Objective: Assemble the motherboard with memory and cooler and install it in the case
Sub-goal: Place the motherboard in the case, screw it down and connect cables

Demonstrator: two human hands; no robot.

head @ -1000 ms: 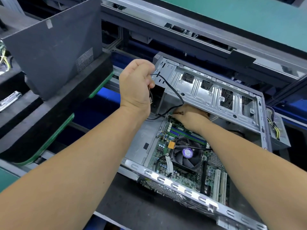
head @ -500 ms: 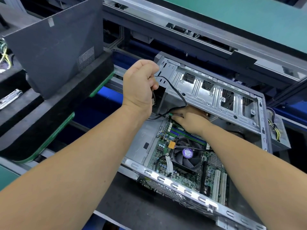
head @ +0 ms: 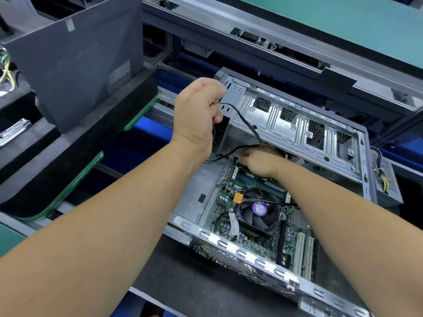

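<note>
We see a person's left hand (head: 197,113) raised beside the far corner of an open metal case (head: 297,124), fingers curled round a thin black cable (head: 246,124) that loops down into the chassis. The right hand (head: 258,160) reaches under the case's drive frame to the top edge of the motherboard (head: 256,239), fingers bent at the board; whether it holds anything we cannot tell. The motherboard lies flat inside the case, its cooler (head: 259,210) mounted near the middle and memory sticks (head: 258,180) seated just beyond it. A dark side panel (head: 75,65) stands at left.
</note>
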